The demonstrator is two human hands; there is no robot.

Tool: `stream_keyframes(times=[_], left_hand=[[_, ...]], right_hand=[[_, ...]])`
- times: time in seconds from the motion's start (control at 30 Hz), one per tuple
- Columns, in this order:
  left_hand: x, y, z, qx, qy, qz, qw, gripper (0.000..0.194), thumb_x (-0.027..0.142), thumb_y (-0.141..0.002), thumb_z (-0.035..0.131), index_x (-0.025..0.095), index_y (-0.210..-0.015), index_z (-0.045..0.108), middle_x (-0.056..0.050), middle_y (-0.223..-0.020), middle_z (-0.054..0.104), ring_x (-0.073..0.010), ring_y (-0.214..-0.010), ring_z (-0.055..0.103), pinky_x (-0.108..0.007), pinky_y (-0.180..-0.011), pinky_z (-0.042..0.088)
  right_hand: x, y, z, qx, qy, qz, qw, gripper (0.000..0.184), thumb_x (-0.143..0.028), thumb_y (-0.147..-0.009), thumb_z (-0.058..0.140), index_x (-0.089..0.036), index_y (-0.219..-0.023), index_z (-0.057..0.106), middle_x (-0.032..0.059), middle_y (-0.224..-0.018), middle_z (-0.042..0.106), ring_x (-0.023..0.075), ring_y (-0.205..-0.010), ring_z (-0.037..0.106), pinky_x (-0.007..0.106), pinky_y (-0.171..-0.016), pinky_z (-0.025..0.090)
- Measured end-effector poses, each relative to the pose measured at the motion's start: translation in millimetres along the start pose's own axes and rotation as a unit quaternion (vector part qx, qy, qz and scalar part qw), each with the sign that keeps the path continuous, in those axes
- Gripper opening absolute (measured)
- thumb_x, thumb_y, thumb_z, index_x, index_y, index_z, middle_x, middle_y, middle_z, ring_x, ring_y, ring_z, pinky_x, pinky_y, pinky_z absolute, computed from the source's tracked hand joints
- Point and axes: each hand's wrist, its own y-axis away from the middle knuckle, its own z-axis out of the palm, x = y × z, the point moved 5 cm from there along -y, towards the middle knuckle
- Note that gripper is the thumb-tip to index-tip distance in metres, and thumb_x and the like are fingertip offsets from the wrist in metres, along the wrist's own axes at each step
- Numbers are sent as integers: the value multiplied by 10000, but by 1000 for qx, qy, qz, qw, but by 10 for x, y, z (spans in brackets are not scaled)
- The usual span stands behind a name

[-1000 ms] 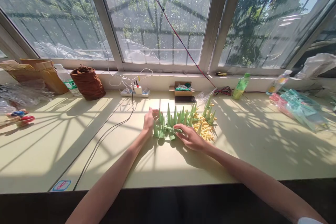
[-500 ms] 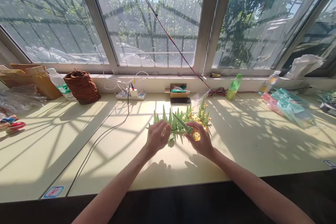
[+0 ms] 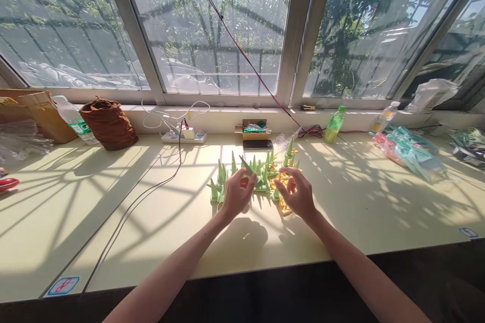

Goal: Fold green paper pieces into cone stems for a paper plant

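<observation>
On the table (image 3: 151,212), pale green cones (image 3: 261,174) stand upright.

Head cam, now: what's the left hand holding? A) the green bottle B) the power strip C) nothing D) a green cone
D: the left hand pinches a green cone at its fingertips above the cone cluster, while the bottle and power strip sit far back by the window.
</observation>
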Motion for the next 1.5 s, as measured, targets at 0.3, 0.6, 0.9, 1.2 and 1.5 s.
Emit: stream_keyframes(times=[0.3, 0.6, 0.9, 1.2, 1.5], left_hand=[[0, 36, 26, -28, -20, 5, 999, 243, 387, -879, 631, 201, -784, 506, 9, -668, 590, -135, -524, 621, -229, -434, 483], [-59, 87, 152, -81, -2, -11, 997, 244, 393, -919, 564, 193, -787, 518, 11, -664, 531, -106, -504, 519, -207, -411, 402], [-98, 84, 170, -87, 18, -44, 995, 297, 412, -903, 592, 191, -744, 472, 29, -634, 499, -83, -458, 452, -197, -388, 341], [-133, 94, 184, -96, 45, -74, 992, 308, 426, -891, 611, 181, -775, 465, 48, -628, 525, -51, -396, 435, -170, -344, 325], [-183, 96, 179, -129, 47, -101, 985, 239, 384, -892, 603, 168, -822, 530, 22, -681, 572, -111, -477, 592, -225, -410, 489]], right_hand=[[63, -112, -41, -2, -20, 64, 998, 230, -393, -937, 540, -193, -892, 644, 41, -809, 728, 147, -586, 655, 279, -619, 550], [763, -284, -521, 93, 124, 157, 975, 289, -420, -894, 520, -165, -819, 634, 61, -681, 708, 154, -508, 587, 277, -584, 465], [943, -189, -395, 28, 137, 178, 974, 292, -438, -846, 548, -174, -775, 651, 76, -719, 717, 160, -527, 581, 281, -577, 434], [574, -205, -518, 129, 177, 117, 969, 278, -378, -948, 423, -144, -1038, 543, 85, -886, 612, 136, -549, 456, 313, -647, 422], [301, -374, 327, -260, 87, -36, 961, 207, -256, -873, 568, -185, -679, 590, -9, -634, 606, 114, -568, 528, 223, -567, 378]])
